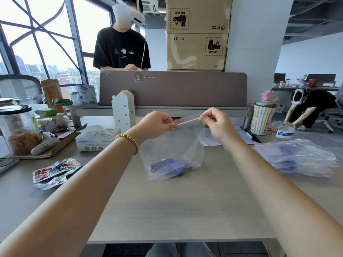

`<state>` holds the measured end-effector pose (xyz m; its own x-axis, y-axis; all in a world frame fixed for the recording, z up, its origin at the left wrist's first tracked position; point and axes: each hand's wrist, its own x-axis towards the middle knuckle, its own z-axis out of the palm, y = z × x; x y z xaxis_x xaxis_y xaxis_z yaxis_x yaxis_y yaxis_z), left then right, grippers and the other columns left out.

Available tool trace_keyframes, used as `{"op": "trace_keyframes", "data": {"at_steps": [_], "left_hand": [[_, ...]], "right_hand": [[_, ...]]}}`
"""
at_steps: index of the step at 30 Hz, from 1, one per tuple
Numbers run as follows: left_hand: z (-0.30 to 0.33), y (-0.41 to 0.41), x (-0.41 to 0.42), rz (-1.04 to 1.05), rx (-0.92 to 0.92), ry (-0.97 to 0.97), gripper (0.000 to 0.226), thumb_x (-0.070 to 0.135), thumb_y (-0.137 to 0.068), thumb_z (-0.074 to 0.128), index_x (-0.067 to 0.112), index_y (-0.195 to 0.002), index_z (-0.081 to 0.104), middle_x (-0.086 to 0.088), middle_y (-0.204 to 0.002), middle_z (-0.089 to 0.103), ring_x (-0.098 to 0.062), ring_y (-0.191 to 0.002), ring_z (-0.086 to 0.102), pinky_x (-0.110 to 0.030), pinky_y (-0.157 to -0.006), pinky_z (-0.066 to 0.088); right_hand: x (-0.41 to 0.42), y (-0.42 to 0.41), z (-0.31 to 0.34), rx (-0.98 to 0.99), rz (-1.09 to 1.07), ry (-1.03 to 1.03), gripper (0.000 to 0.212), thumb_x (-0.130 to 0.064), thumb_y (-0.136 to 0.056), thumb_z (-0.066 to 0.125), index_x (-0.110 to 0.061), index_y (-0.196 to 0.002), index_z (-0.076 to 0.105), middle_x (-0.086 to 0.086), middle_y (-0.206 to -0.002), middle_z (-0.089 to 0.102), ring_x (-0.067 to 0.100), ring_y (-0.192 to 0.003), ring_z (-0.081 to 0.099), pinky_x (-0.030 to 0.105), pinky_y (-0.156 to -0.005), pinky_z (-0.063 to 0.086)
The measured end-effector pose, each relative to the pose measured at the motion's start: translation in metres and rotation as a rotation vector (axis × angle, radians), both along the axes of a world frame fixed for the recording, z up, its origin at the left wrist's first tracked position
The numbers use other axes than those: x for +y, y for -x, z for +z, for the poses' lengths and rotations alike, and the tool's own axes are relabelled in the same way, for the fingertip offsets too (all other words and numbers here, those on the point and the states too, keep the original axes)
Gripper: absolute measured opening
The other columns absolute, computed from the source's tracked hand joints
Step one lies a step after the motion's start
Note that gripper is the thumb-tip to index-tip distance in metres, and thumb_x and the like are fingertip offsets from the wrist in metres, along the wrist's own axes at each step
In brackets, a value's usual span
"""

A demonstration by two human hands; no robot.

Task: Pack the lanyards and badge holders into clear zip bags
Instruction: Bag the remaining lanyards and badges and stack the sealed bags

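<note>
— Beige desk, office behind. Where's the bag?

— Held up over the middle of it: 1 clear zip bag, blue contents bunched at its bottom. Left hand and right hand each pinch an end of the red-lined zip strip.

— And around it?

— More filled bags lie at right; snack wrappers near left; a tissue box far left.

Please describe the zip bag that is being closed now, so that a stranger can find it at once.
On the pale desk, look at the middle, just before the brown divider panel. The clear zip bag hangs there, pinched at its red seal strip by the left hand and the right hand. Unlike the bags lying flat at the right, it is lifted upright, blue contents at the bottom.
</note>
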<state>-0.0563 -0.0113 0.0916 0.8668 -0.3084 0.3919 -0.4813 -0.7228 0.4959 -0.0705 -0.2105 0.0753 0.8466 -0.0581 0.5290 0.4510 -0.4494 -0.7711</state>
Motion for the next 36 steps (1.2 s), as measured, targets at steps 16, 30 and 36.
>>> {"op": "trace_keyframes", "data": {"at_steps": [16, 30, 36], "left_hand": [[-0.006, 0.003, 0.012, 0.041, -0.008, -0.002, 0.019, 0.032, -0.086, 0.063, 0.018, -0.073, 0.064, -0.002, -0.075, 0.061, -0.017, -0.069, 0.05, -0.031, -0.071, 0.044], [-0.01, 0.004, 0.036, 0.029, 0.087, 0.249, 0.024, 0.033, -0.082, 0.068, 0.02, -0.062, 0.064, -0.003, -0.068, 0.058, -0.012, -0.057, 0.04, -0.024, -0.057, 0.034], [-0.023, 0.001, 0.036, 0.144, 0.062, 0.422, 0.028, 0.034, -0.082, 0.068, 0.019, -0.059, 0.063, -0.008, -0.07, 0.062, -0.018, -0.058, 0.041, -0.025, -0.059, 0.037]], "right_hand": [[-0.012, -0.005, -0.003, -0.007, -0.005, -0.036, 0.023, -0.013, -0.095, 0.05, -0.022, -0.074, 0.053, -0.006, -0.07, 0.054, 0.006, -0.067, 0.049, 0.006, -0.065, 0.04], [-0.02, -0.008, -0.004, -0.052, -0.02, -0.206, 0.026, -0.013, -0.097, 0.046, -0.024, -0.074, 0.051, -0.008, -0.077, 0.061, 0.005, -0.073, 0.057, 0.018, -0.071, 0.042], [-0.025, -0.009, -0.011, -0.027, -0.041, -0.252, 0.025, -0.011, -0.096, 0.047, -0.023, -0.074, 0.051, -0.006, -0.077, 0.062, 0.006, -0.071, 0.059, 0.012, -0.064, 0.041]]}}
